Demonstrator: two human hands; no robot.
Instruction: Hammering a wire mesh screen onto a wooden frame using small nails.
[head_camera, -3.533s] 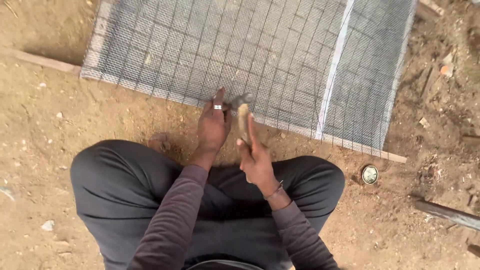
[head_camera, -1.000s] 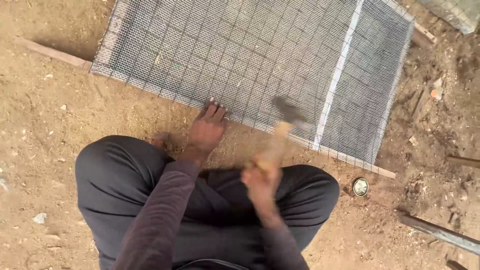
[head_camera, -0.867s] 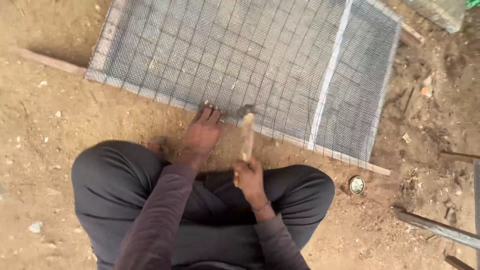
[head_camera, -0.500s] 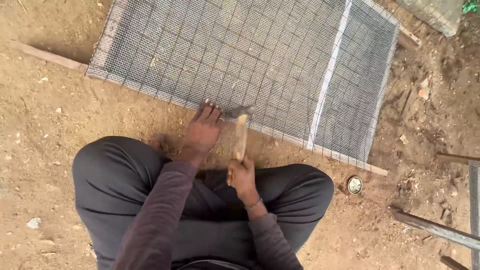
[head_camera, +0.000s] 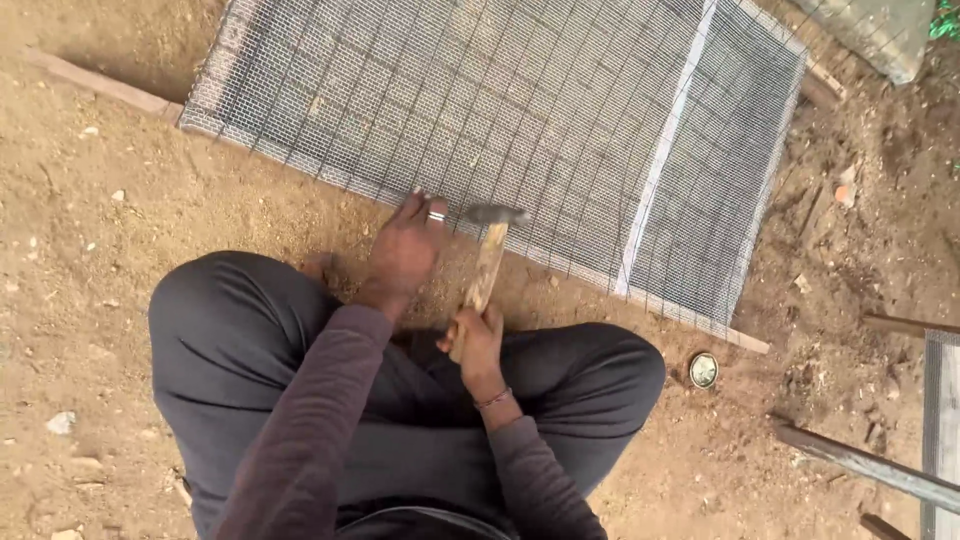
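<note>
Head view: one hammer (head_camera: 487, 262), wooden-handled with a dark metal head, sits with its head right at the near edge of the wire mesh panel (head_camera: 500, 120). The right hand (head_camera: 475, 340) is closed around the lower end of the handle, just in front of the person's crossed legs. The left hand (head_camera: 405, 250), wearing one ring, lies flat with fingers spread on the panel's near edge, just beside the hammer head; it grips nothing that I can see. Whether a nail or staple stands under the head is too small to tell.

As I judge it, the step in hand is fastening the mesh down along this edge with hammer blows; a further blow would call for keeping the left fingers clear of the head while they pin the mesh.

One mesh panel lies on the dirt here. One small round tin (head_camera: 703, 369) rests beyond the panel's right corner.
</note>
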